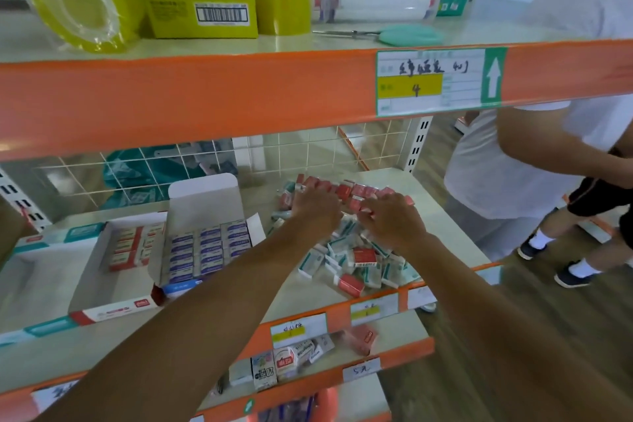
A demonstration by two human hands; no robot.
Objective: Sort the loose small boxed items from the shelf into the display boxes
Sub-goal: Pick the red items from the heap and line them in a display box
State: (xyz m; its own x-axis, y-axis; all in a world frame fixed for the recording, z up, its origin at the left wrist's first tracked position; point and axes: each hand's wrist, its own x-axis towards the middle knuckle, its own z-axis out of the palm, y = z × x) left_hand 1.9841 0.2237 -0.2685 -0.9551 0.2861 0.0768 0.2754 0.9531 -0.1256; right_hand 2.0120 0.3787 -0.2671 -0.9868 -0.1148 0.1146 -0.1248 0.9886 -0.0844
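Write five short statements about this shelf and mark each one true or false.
1. The left hand and the right hand are both at the loose small boxes. True.
2. The blue-labelled display box has its lid closed. False: the lid stands open and upright.
3. The red-trimmed display box is full. False: only its back part holds boxes, and the front is bare.
4. Scissors with teal handles lie on the upper shelf. True.
5. The loose small boxes are all one colour. False: red boxes are mixed with green-and-white ones.
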